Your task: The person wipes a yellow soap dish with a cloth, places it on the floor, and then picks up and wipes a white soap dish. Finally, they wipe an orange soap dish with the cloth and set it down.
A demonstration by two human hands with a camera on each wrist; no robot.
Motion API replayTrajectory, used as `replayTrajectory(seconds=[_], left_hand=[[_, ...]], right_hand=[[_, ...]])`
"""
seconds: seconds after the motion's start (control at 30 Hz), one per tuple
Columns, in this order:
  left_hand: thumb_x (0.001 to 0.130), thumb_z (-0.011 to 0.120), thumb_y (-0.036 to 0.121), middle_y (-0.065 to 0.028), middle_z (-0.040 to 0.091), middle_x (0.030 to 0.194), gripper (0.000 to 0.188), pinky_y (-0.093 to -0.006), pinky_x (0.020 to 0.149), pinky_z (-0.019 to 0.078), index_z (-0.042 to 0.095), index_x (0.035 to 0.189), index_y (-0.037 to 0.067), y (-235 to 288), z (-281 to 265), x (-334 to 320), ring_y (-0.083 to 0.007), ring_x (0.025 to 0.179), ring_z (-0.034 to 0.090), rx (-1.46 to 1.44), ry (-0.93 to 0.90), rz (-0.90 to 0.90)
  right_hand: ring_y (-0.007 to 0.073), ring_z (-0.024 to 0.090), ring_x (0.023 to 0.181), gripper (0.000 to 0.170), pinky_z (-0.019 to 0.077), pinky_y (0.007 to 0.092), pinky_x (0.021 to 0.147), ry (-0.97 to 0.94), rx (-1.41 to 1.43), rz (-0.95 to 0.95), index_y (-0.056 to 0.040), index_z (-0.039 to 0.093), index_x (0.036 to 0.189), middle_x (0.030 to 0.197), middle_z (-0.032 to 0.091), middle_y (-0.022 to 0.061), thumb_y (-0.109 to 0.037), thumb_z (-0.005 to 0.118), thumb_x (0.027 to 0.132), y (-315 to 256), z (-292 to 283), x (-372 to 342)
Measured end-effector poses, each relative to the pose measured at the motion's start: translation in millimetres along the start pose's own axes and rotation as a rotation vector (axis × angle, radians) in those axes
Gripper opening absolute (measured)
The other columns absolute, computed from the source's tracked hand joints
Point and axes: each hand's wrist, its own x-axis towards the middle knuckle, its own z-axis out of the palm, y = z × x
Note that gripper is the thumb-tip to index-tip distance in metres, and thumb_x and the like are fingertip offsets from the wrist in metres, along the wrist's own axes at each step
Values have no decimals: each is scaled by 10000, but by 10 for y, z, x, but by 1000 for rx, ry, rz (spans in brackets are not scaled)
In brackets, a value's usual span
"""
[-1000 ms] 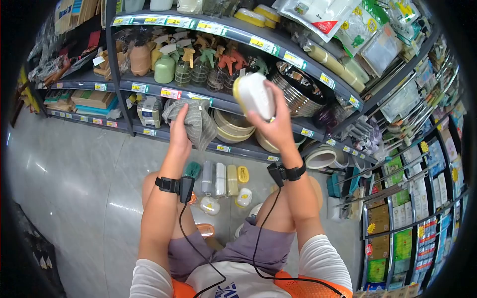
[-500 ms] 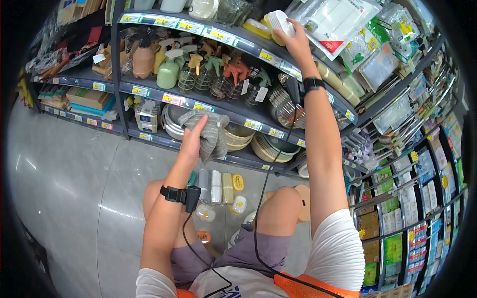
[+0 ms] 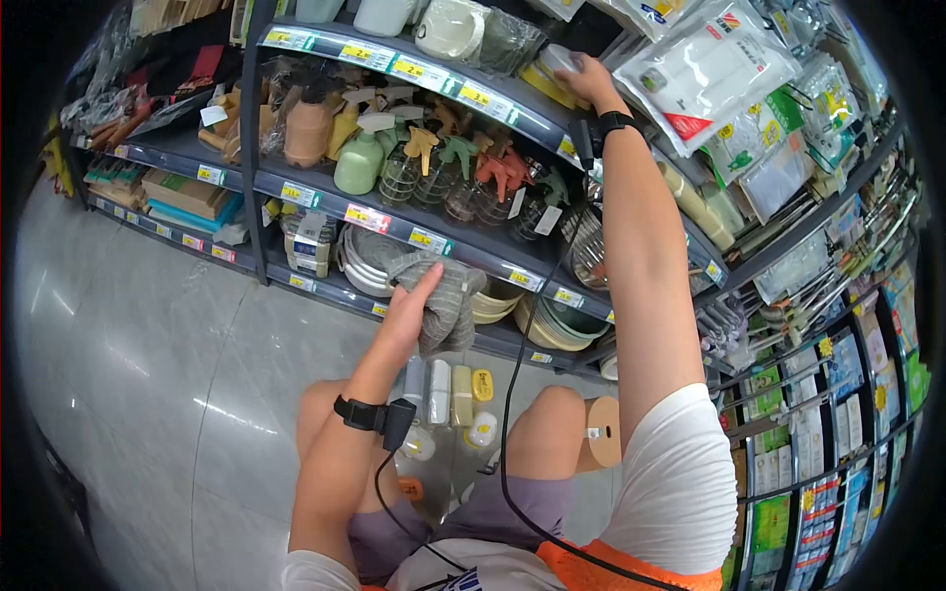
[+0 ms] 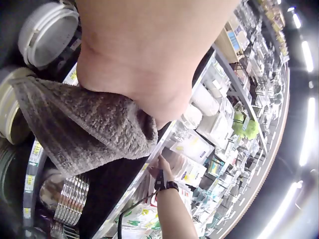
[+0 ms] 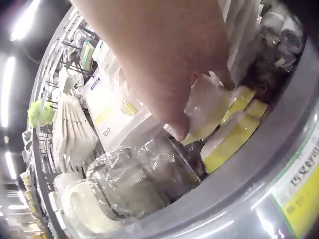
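Observation:
My left hand grips a grey striped cloth, thumb lying along its top, in front of the low shelf. In the left wrist view the fuzzy cloth hangs in folds below the hand. My right hand reaches onto the upper shelf and holds a small white-and-yellow plastic box. The right wrist view shows thumb and fingers on either side of the box. Similar yellow-based boxes sit right beside it, near the shelf edge.
Spray bottles line the middle shelf, with stacked basins below. White plastic packs hang right of my right hand. On the floor between my legs lie rolls and small boxes. A cable runs from the right wrist.
My right hand has carried the white-and-yellow box up from in front of the shelves onto the upper shelf among similar boxes. The left hand keeps the cloth; the head view has shifted.

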Motion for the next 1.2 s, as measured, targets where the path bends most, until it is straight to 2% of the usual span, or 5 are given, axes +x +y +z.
replayTrajectory(seconds=[0.2,0.53,0.83,1.03,1.2], left_hand=[[1003,688,383,-69,661,1256,519,-306,1007,463,580,1335,-1,10,-37,55,-156,1142,611,20,22,-39],[1013,665,399,-81,609,1365,601,-333,1059,439,509,1428,-6,-303,-261,440,-183,1235,581,-125,-80,-26],[1057,563,438,-76,668,1295,521,-323,1062,446,614,1333,-1,-255,-191,452,-178,1191,620,-224,-70,-14],[1072,529,436,-67,688,1284,510,-318,1036,466,638,1322,5,-225,-182,439,-177,1168,645,-142,-59,29],[1040,572,470,-63,703,1242,523,-319,1017,473,666,1275,13,-267,-21,331,-168,1115,656,-50,10,50]], right_hand=[[381,646,1224,468,489,425,1069,5,73,-8,-214,691,1349,1291,690,208,-283,693,886,341,103,140],[444,554,1323,811,448,448,1120,52,102,107,-7,552,1445,1377,598,319,-472,769,817,111,100,66],[369,548,1342,651,425,423,1128,209,426,-241,-40,569,1414,1414,593,216,-377,757,890,-699,-611,-1407],[211,660,1125,331,524,337,940,7,1019,-303,1,675,1229,1243,676,138,-85,714,911,-1380,-1225,-3118],[210,709,669,280,539,333,552,-74,1439,-539,6,769,977,773,749,78,-194,797,782,-1718,-1915,-4176]])
